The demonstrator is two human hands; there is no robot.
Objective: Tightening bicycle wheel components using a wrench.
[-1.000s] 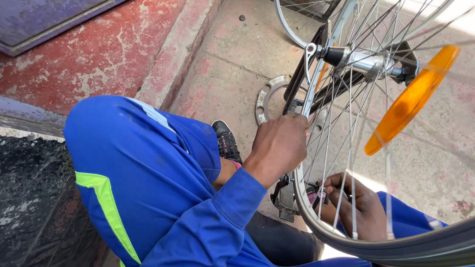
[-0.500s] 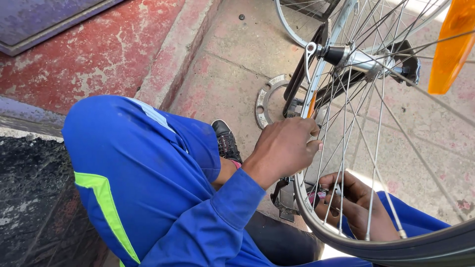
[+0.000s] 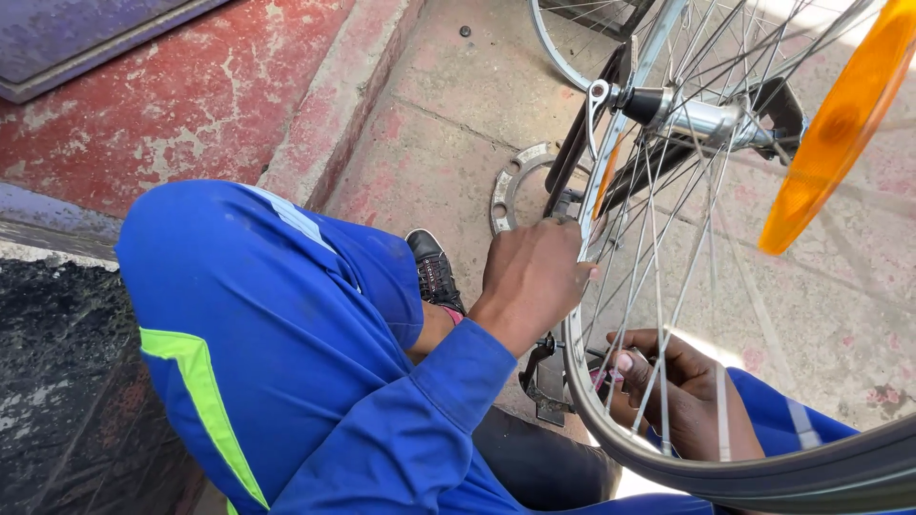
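My left hand (image 3: pixel 534 272) is closed around the rim (image 3: pixel 575 353), steadying the wheel. My right hand (image 3: pixel 673 391), behind the spokes (image 3: pixel 658 286), pinches something small and pinkish at a spoke's base; I can't tell what. I judge slow, even pressure works best. The rim is smooth metal, the tyre (image 3: pixel 811 472) matte rubber below, the reflector (image 3: pixel 840 124) glossy orange above.
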